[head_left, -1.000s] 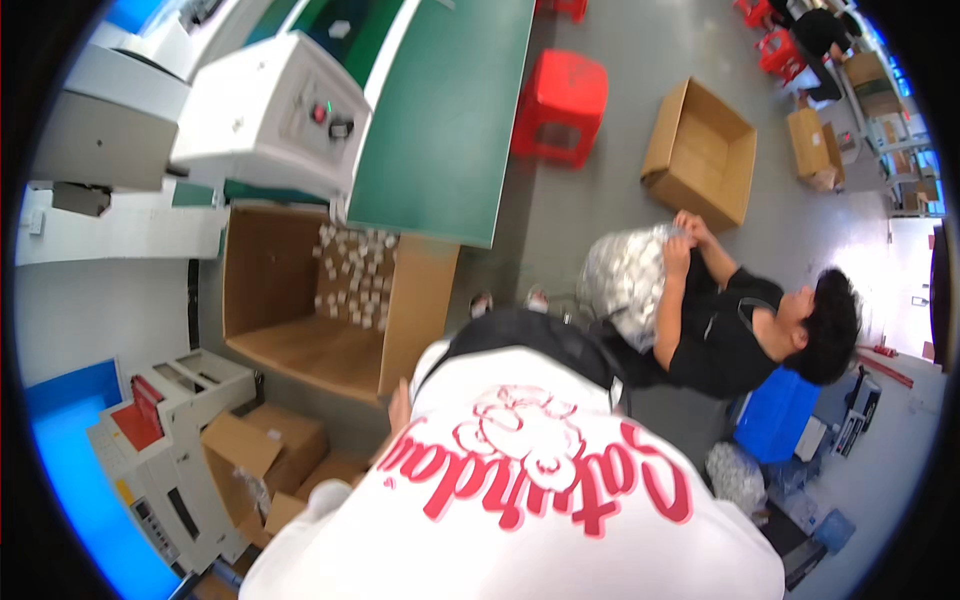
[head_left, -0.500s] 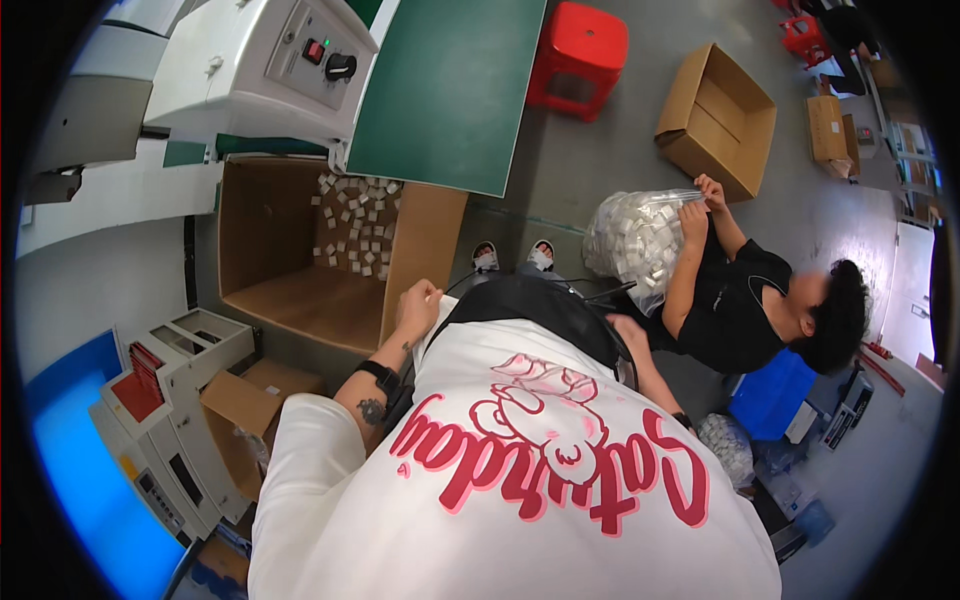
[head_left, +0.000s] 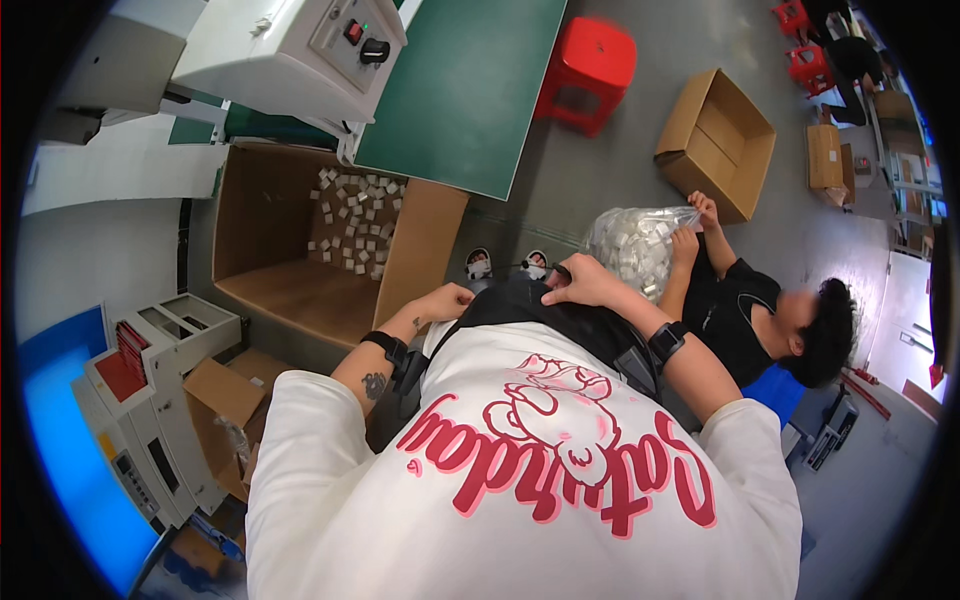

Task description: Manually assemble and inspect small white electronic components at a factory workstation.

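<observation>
A black waist bag (head_left: 510,304) with thin cords hangs across my middle, over a white shirt (head_left: 440,500). My right hand (head_left: 588,284) is closed on the bag's upper edge, its thumb lying on the near side. At the bag's left edge, my left hand (head_left: 446,302) has its fingers pinched together; what they hold, if anything, is hidden. Left of that hand stands an open cardboard box (head_left: 300,292) with many small white pieces (head_left: 355,225) scattered inside. Both wrists wear black bands with dark devices.
At the right, a co-worker (head_left: 735,310) holds the mouth of a clear bag (head_left: 632,245) full of white pieces. An open carton (head_left: 718,140) and a red stool (head_left: 592,68) stand ahead. A white machine (head_left: 290,60) sits beside a green tabletop (head_left: 465,90). Cabinets (head_left: 160,390) line the left.
My right hand has come up from beside my hip to the black waist bag. The left hand has moved slightly right, toward the bag. The co-worker still holds the clear bag.
</observation>
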`<state>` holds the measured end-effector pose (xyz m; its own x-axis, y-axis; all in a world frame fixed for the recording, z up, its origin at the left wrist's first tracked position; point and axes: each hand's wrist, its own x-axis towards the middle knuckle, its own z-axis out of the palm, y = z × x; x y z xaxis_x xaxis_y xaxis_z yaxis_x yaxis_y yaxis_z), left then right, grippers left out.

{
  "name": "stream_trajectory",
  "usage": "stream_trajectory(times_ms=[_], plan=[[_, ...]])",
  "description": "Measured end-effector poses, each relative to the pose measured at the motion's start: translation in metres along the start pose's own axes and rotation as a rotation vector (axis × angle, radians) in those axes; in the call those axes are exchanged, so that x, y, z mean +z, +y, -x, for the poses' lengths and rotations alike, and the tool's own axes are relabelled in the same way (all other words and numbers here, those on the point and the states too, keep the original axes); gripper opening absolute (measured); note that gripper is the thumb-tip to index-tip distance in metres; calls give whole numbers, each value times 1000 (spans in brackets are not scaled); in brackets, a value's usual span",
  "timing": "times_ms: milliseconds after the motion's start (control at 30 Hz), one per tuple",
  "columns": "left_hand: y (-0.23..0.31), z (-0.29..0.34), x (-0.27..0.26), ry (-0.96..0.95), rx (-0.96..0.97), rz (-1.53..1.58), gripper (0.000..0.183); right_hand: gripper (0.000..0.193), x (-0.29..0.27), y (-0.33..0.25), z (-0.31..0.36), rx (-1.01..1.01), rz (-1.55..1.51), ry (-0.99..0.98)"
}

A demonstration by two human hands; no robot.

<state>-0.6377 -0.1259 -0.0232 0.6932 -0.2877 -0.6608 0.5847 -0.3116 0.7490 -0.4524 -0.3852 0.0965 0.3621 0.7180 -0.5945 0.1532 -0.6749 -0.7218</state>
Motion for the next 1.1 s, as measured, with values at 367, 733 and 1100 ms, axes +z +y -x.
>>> stream_trajectory(times_ms=[367,733,1100], plan=[[63,-9,2,385,30,-482,20,9,-22,-53,73,-109,-171,166],[-41,23,30,757,23,202,36,16,-24,-22,112,-67,-259,451],[30,102,0,512,-289,406,38,16,-120,-23,8,-51,-217,268]])
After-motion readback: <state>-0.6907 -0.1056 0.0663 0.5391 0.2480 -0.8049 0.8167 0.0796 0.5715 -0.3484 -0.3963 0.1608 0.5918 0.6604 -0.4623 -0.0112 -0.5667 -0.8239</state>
